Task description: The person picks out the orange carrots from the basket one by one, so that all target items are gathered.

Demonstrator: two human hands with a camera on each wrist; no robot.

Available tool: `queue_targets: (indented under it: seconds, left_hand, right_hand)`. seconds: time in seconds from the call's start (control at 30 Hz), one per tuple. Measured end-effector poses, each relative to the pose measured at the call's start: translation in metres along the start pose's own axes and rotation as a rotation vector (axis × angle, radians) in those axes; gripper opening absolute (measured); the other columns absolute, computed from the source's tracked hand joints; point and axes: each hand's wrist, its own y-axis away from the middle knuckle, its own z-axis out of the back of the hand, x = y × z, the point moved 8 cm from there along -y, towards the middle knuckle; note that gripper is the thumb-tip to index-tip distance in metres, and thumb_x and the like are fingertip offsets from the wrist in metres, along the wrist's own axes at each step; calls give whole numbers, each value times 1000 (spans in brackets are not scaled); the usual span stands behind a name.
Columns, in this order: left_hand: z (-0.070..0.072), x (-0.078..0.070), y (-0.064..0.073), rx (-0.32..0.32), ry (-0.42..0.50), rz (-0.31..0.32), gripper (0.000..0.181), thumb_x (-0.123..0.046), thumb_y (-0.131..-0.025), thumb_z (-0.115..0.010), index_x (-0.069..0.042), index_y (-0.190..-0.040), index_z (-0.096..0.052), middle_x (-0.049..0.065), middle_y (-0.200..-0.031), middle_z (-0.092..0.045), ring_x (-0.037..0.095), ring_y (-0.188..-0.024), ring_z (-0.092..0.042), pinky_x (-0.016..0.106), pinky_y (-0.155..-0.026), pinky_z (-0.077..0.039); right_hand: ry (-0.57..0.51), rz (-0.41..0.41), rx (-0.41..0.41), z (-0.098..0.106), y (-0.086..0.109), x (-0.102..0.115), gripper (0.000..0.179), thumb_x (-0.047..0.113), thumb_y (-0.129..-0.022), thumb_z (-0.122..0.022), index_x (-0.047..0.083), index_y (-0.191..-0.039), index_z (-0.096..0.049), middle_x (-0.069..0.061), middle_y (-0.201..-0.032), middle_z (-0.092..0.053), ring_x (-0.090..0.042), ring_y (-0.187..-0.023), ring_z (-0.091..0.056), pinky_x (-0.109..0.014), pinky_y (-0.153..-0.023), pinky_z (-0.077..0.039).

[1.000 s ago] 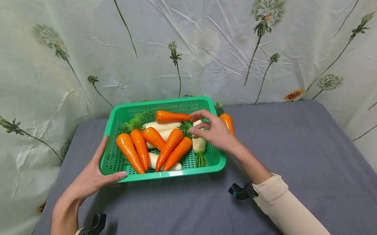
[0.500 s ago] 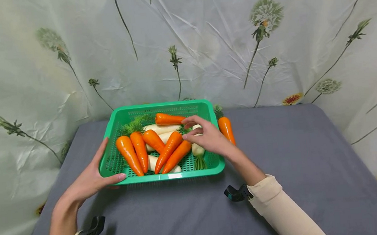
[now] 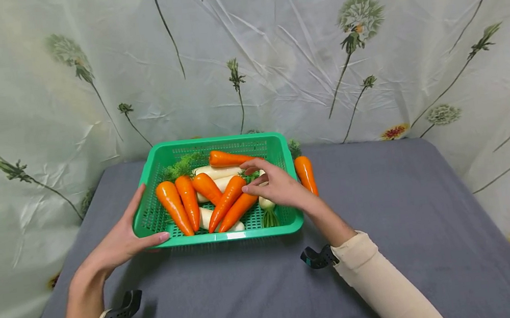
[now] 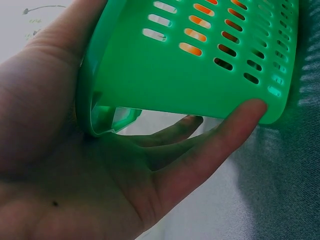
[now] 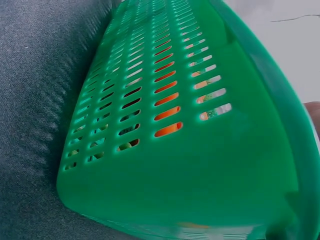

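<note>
A green perforated plastic basket (image 3: 218, 236) stands on the table, holding several orange carrots (image 3: 174, 207) and several white radishes (image 3: 219, 171). My left hand (image 3: 122, 246) grips its front left corner, thumb over the front rim and fingers along the left side. In the left wrist view, the fingers (image 4: 205, 155) reach under the basket's wall. My right hand (image 3: 276, 185) hovers over the basket's right part with thumb and forefinger apart and nothing seen between them. Below it lie leafy greens and a radish with a green stalk (image 3: 270, 216), partly hidden. The right wrist view mostly shows the basket's wall (image 5: 210, 170).
Another carrot (image 3: 306, 174) with a leafy top lies outside the basket, close by its right side. A grey cloth (image 3: 403, 216) covers the table. Behind it hangs a pale curtain with a dandelion print (image 3: 285, 89).
My right hand has shifted left over the basket, from beside the stalked radish to above the greens and carrot ends. The left hand keeps its place on the corner.
</note>
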Motion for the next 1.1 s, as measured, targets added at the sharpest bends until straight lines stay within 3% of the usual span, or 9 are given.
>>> queue_targets:
  seconds: [0.13, 0.4, 0.57, 0.77, 1.1]
  left_hand:
    - [1, 0, 0, 2, 0, -2, 124, -33, -92, -81, -46, -161, 21, 23, -174, -2, 37, -131, -43, 37, -99, -39]
    - [1, -1, -1, -2, 6, -14, 124, -32, -92, -81, -43, -163, 20, 23, -174, -3, 33, -128, -46, 20, -92, -39]
    - [2, 0, -2, -3, 2, -9, 124, -32, -91, -81, -43, -163, 20, 23, -174, -4, 34, -128, -45, 26, -95, -39]
    - [1, 1, -2, -7, -8, -9, 123, -32, -91, -81, -42, -164, 19, 24, -173, -7, 32, -125, -48, 23, -92, -40]
    - [0, 1, 0, -6, 43, -14, 122, -29, -92, -80, -45, -163, 18, 21, -175, -1, 33, -132, -43, 14, -92, -36]
  right_hand:
    - [8, -11, 20, -1, -2, 0, 56, 15, -100, -70, 8, -151, -49, -18, -150, -53, -35, -122, -67, -40, -96, -58]
    - [16, -33, 53, -4, -7, -2, 60, 16, -100, -72, 9, -153, -47, -17, -153, -49, -35, -125, -66, -40, -98, -58]
    - [26, -50, 68, -6, -9, -4, 61, 17, -100, -71, 8, -155, -45, -15, -156, -48, -34, -125, -67, -40, -96, -59]
    - [41, -66, 78, -13, -13, -6, 60, 21, -101, -70, 10, -155, -46, -14, -155, -50, -34, -125, -66, -42, -98, -58]
    - [20, -65, 88, -23, -18, -8, 54, 20, -101, -70, 13, -152, -50, -7, -156, -51, -31, -120, -68, -33, -86, -57]
